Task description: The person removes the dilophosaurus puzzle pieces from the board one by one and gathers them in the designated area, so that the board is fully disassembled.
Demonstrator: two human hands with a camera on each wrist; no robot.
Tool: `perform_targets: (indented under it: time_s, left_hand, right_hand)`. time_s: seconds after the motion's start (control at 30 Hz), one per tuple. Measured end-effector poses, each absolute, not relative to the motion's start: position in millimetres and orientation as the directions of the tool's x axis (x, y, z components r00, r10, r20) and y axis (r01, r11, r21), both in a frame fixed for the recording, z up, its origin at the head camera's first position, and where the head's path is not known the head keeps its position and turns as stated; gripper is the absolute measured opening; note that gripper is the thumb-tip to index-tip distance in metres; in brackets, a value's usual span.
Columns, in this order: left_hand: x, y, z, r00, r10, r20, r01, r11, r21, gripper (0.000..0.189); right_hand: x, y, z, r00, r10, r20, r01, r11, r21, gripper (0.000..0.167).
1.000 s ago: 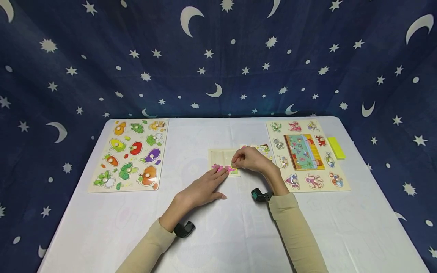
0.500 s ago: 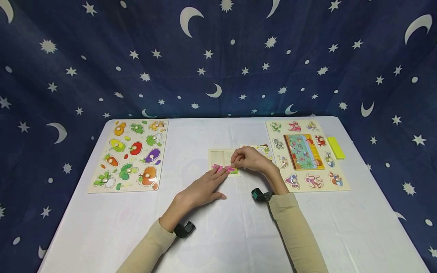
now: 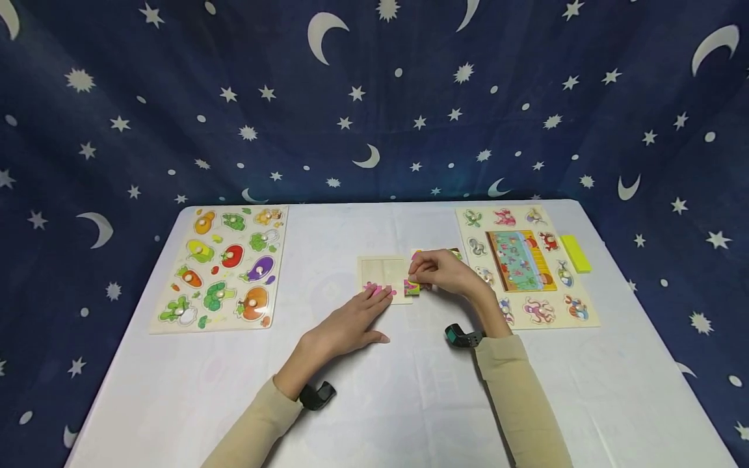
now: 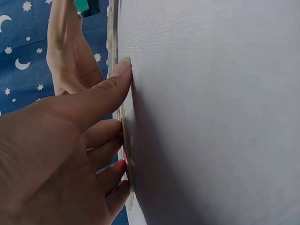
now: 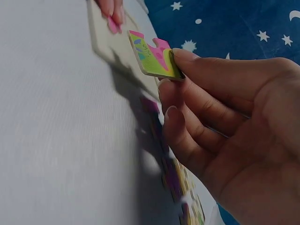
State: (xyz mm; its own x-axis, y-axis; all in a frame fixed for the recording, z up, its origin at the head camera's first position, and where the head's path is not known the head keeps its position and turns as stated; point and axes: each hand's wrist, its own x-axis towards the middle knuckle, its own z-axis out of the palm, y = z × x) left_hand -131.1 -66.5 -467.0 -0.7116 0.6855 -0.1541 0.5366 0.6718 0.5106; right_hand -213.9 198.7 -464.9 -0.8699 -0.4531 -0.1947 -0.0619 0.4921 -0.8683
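My right hand (image 3: 447, 272) pinches a jigsaw puzzle piece (image 5: 152, 56), green with pink and yellow print, between thumb and fingertips. In the head view this piece overlaps the right edge of a small wooden puzzle tray (image 3: 359, 276); the right wrist view shows it raised and tilted. My left hand (image 3: 345, 325) lies with its fingers extended over the tray's near side. Its fingertips rest on a pink piece (image 5: 113, 26), mostly hidden beneath them. The left thumb points out over the white cloth.
Several loose puzzle pieces (image 5: 173, 180) lie beyond my right hand, partly hidden by it in the head view. A vegetable knob puzzle board (image 3: 240, 305) is at the left. At the right are a sea-animal board (image 3: 471, 227) and a yellow block (image 3: 576, 253).
My right hand has moved right and drawn the green-and-pink piece up out of the tray's near right corner. My left hand has stayed in place on the tray.
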Motion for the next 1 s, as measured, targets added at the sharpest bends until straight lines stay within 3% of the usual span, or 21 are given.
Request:
perform_targets:
  time_s: [0.33,1.0]
  left_hand:
    - [-129.3,-65.7,-466.6,-0.717,0.677,-0.163,0.524,0.679,0.514,0.081]
    - [-128.1,-64.9,-465.6,-0.722,0.672,-0.163,0.507,0.675,0.536,0.082]
  right_hand:
    - [-208.6,226.3,-457.6,-0.881,-0.422,-0.216,-0.068,0.563,-0.824,0.015]
    - [-195.1,282.2,-442.4,-0.875,-0.371,-0.31,-0.028,0.678,-0.734,0.012]
